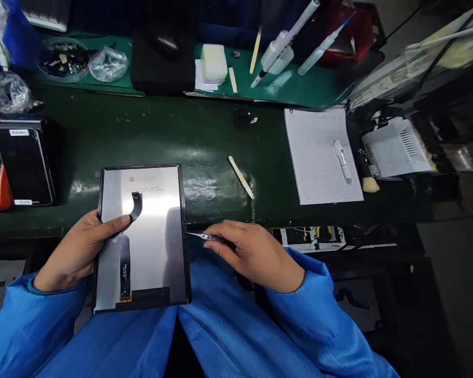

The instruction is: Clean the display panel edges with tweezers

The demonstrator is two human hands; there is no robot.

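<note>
Sleeves [39, 320], screen [153, 239] in left hand [76, 249], tweezers [205, 237] in right hand [258, 254]

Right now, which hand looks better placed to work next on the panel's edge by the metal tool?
Probably the right hand: it holds the slim metal tool, whose tip is at that edge. The left hand seems busier supporting the panel from the opposite side.

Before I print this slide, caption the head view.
Left grip on a panel, right grip holding tweezers at its edge, before a dark green bench.
</note>
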